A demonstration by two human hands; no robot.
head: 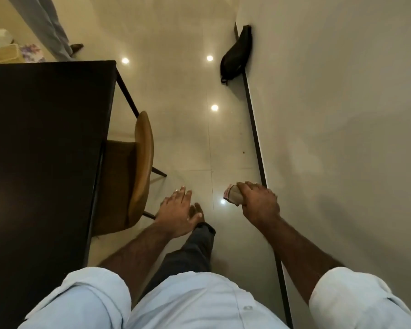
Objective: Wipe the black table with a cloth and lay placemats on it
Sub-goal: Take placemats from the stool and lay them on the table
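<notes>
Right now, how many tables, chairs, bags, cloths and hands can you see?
Tables: 1, the black table
Chairs: 1, the tan chair
Bags: 1, the black bag
Cloths: 1, the cloth
Hands: 2, left hand open, right hand gripping the cloth
Total: 6

Pale blue shirt (188,305), rolled sleeves (88,298), dark trousers (195,250), bare foot (198,210)

Glossy tiled floor (188,96), matt black table (45,138), soft folded cloth (233,193).

Gripping bunched cloth (233,194) in right hand (259,203), well right of black table (45,138). Holding left hand (177,210) flat, fingers straight, nearer table, just beside tan chair (142,150) tucked at table edge.
</notes>
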